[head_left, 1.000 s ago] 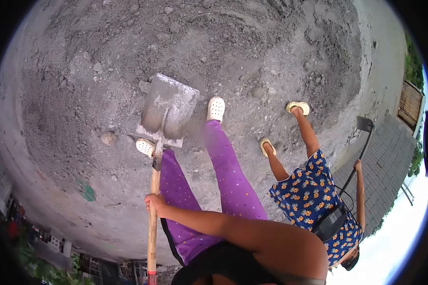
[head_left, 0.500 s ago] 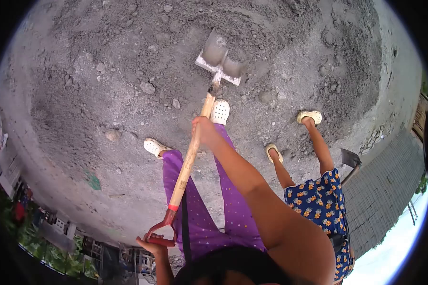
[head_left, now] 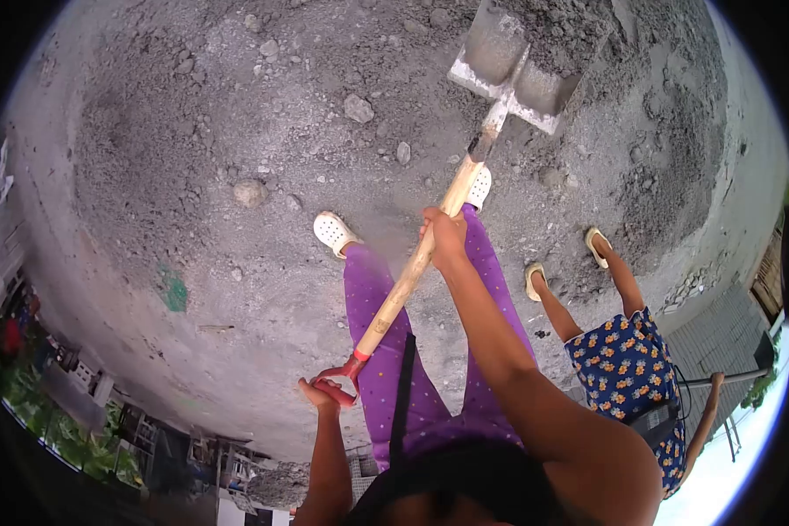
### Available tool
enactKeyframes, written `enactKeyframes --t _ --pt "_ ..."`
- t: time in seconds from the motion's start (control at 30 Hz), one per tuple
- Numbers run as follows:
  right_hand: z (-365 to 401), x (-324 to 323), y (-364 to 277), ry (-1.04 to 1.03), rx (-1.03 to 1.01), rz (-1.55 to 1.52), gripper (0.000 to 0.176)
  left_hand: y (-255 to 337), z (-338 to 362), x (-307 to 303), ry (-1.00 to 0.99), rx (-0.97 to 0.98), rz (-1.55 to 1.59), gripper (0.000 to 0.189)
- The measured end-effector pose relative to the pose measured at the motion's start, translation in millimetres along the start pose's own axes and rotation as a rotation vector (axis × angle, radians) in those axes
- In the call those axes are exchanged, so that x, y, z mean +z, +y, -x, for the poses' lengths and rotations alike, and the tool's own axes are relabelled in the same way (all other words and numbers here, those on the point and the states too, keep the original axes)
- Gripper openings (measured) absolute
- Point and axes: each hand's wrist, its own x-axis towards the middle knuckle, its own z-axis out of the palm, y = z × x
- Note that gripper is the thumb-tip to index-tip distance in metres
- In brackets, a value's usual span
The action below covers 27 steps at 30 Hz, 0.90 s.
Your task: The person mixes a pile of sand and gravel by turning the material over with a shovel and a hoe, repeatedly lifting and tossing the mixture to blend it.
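Note:
A shovel [head_left: 399, 298] with a pale wooden shaft runs slantwise across the view in front of my legs. My left hand [head_left: 320, 394] is wrapped round its red D-shaped grip [head_left: 346, 379] at the lower end. Farther up, my right hand [head_left: 447, 232] is closed round the wooden shaft. The wide metal blade [head_left: 491, 48] points away from me and overlaps the dark grey, gravelly material [head_left: 600, 53] at the top of the view. Pale residue coats the blade's rear edge, and grey material lies against its right part.
Another person in blue floral clothing [head_left: 622, 359] stands at right, one hand [head_left: 716, 381] by a second shovel [head_left: 763, 355]. Stones [head_left: 358, 109] dot the ground around my white clogs [head_left: 333, 232]. A green scrap [head_left: 174, 289] lies at left. A grey block wall [head_left: 719, 342] stands behind the other person.
Both hands and the shovel have shifted right in the view, with the blade farther up and right. The other person's shovel has swung right, its blade now beside the floral clothing.

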Motion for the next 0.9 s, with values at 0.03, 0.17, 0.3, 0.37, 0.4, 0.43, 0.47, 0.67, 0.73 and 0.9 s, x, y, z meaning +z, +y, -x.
enactKeyframes --t 0.03,0.17,0.3,0.37,0.4,0.43,0.47,0.67,0.73,0.9 --pt "17.2 14.8 7.0 -0.027 -0.022 0.038 0.023 -1.3 -3.0 -8.0 0.024 -0.058 0.024 0.053" --pt "89.8 73.1 53.1 -0.165 -0.124 0.144 0.024 -17.6 -19.4 -67.6 -0.064 -0.294 0.087 0.059" --pt "156.8 136.5 116.8 -0.384 -0.278 0.374 0.031 -11.7 10.1 -88.9 -0.067 -0.593 0.104 0.058" --pt "194.5 164.1 134.4 -0.460 -0.328 0.525 0.033 -68.6 -35.4 -154.2 -0.268 -0.689 0.012 0.054" --pt "220.0 178.1 134.4 -0.507 -0.295 0.662 0.035 -94.8 -56.8 -185.2 -0.376 -0.725 -0.037 0.052" --pt "237.5 189.8 138.8 -0.550 -0.262 0.799 0.038 -87.4 -44.1 -190.4 -0.359 -0.730 -0.012 0.052" --pt "244.2 196.8 153.5 -0.552 -0.264 0.804 0.038 -78.9 -34.5 -192.5 -0.313 -0.723 0.034 0.051" --pt "255.7 208.9 181.0 -0.641 -0.072 0.485 0.035 13.9 9.3 -181.3 -0.122 -0.675 0.153 0.053" --pt "247.2 208.6 169.4 -0.582 -0.084 0.438 0.032 33.4 -1.5 -181.3 -0.114 -0.551 -0.037 0.059" --pt "203.8 197.1 115.7 -0.372 -0.197 0.288 0.036 97.6 6.1 -143.3 -0.431 -0.396 -0.193 0.071"
